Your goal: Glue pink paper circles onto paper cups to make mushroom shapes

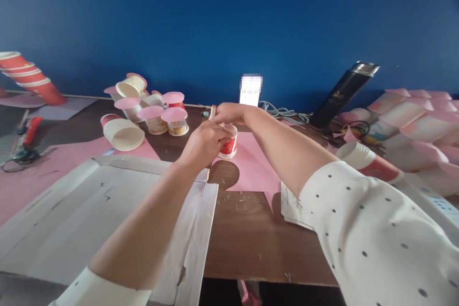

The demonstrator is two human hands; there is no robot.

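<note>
A small red-and-white paper cup (228, 148) stands on the edge of a pink paper sheet on the brown table. My left hand (207, 142) is closed at the cup's left side, its fingers against the upper part of the cup. Just behind it, my right hand (229, 114) is bent over the cup with its fingers curled. A slim white stick-like thing (213, 113) with an orange-brown end rises at my right fingertips; its lower part is hidden by my left hand. The pink sheet (253, 162) reaches out to the right beneath my right forearm.
Several paper cups with pink paper discs (174, 114) stand at left, near a tipped cup (124, 134). A white cardboard tray (89, 220) lies in front. Behind are a lit phone (250, 91) and leaning black flask (342, 95). Stacked cups (369, 161) and disc-topped cups (423, 124) fill the right.
</note>
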